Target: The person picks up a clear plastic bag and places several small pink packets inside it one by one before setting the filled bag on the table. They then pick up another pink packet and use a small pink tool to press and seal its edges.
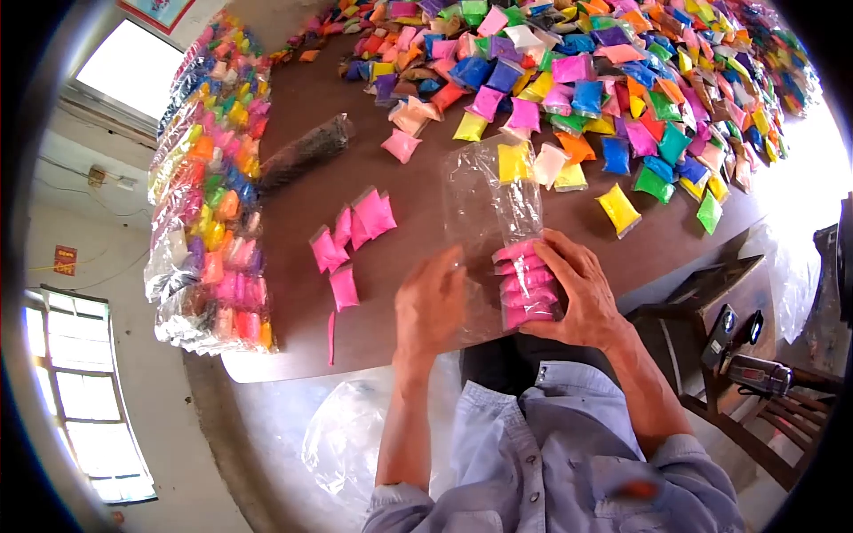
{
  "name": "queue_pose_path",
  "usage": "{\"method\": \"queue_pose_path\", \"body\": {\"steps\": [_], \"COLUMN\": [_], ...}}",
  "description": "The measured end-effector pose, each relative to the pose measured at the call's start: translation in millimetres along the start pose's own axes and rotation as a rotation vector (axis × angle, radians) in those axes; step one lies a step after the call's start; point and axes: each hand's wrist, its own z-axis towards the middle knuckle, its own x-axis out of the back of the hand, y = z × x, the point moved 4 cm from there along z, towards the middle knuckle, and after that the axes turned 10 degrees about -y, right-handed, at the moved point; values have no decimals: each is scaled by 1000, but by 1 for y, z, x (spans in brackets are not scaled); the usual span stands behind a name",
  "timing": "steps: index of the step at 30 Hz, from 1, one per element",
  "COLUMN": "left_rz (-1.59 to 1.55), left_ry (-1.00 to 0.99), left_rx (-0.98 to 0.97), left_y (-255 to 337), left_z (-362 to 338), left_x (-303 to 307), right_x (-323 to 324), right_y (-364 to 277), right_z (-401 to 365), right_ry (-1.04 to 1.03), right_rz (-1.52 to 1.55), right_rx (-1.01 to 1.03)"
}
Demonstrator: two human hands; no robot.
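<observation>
My right hand (582, 293) grips a stack of small pink packets (530, 289) at the table's near edge, thumb and fingers along its right side. The packets lie in the lower part of a long transparent plastic bag (471, 200), whose upper part stretches flat away from me. A yellow packet (513, 163) shows at the bag's far end; whether it is under or inside cannot be made out. My left hand (431, 302), smeared by motion, is just left of the stack. More pink packets (345, 286) and a thin pink strip (331, 338) lie to its left.
A large heap of colourful packets (577, 89) covers the table's far side. Bagged rows of packets (218, 204) are stacked along the left edge, beside a dark filled bag (306, 155). A single yellow packet (618, 210) lies right of the bag. A wooden chair (782, 417) stands at right.
</observation>
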Motion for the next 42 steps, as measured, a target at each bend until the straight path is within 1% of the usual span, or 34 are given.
{"method": "queue_pose_path", "body": {"steps": [2,4,5,7,8,10,11,13,14,16,17,19,23,26,28,29,31,32,34,36,39,41,42], "left_rz": [140,298,300,588,592,561,561,415,413,281,278,-116,-164,-155,-332,-337,-458,-461,-576,-554,-663,-780,-786], "left_ry": [138,236,237,382,386,311,311,344,343,261,260,99,22,1,196,196,-8,-8,-40,-84,-86,-146,-148], "left_rx": [110,251,254,294,295,417,410,357,354,457,458,513,532,542,183,184,240,237,169,135,125,201,193], "left_y": [-29,-61,-75,-96,-106,-123,-128,-129,-129,-125,-120,-112,-104,-80,-48,-40,-28,-27,-33,-28,-9,-7,-7], "left_z": [-13,-26,-29,-39,-42,-43,-44,-48,-50,-52,-53,-51,-47,-33,-17,-9,8,15,29,39,44,45,44], "left_x": [29,60,72,96,101,105,106,106,103,98,98,90,81,69,61,58,42,32,4,-11,-22,-29,-28], "right_x": [-1,0,0,-1,-1,-1,-2,-3,-3,-2,-2,-3,-1,-1,-1,0,0,0,0,3,4,4,5], "right_y": [0,0,0,1,1,2,3,4,4,3,3,4,3,2,1,1,1,1,0,0,-1,-2,-2], "right_z": [0,0,0,-1,-1,0,-1,-2,-2,-1,-1,-1,-1,0,0,0,0,0,0,2,2,2,2], "right_ry": [2,-3,-6,-9,-9,-7,-8,0,2,0,-3,1,2,0,-1,2,0,2,6,12,14,12,10], "right_rz": [-1,-9,4,3,-3,2,6,8,11,8,7,2,7,6,-1,-4,-12,-15,-12,-22,9,3,10], "right_rx": [7,-7,-5,-10,-17,-10,-11,-12,-7,-10,-12,-4,3,-2,-7,-7,-8,-9,-4,-2,1,-1,-2]}}
